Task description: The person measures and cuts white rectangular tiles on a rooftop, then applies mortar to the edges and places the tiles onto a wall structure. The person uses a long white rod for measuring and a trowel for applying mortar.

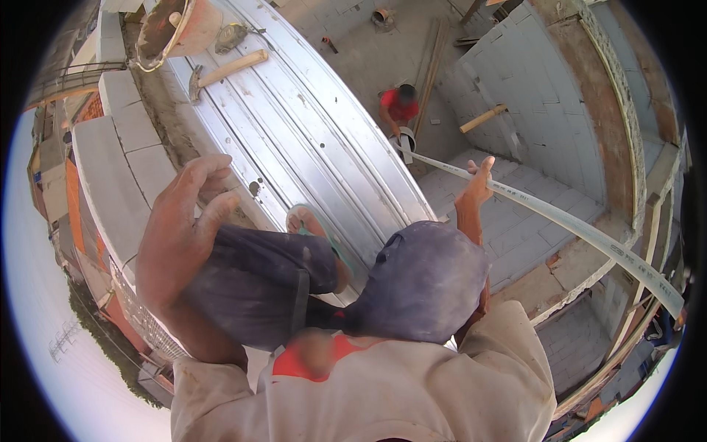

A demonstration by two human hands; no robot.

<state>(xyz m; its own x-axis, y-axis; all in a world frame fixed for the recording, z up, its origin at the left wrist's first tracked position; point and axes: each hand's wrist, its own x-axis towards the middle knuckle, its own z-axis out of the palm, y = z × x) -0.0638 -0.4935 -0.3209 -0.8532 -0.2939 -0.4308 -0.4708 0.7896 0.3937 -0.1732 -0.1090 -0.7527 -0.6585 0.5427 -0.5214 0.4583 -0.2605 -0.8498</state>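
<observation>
My left hand (180,221) hovers open, fingers curled, over my raised left knee in dark shorts, close to the white block wall top (118,147); it holds nothing. My right hand (475,188) reaches out past my right knee (427,276) and grips a long white plastic pipe (582,228). The pipe runs from a person in a red shirt (398,107) on the floor below, up past my hand, to the lower right. My foot in a sandal (317,228) rests on a corrugated metal sheet (309,125).
A hammer with a wooden handle (224,71), a trowel (232,35) and an orange bucket (173,28) lie at the far end of the metal sheet. White block walls (530,81) enclose the room below. A wooden handle (484,118) sticks out of the right wall.
</observation>
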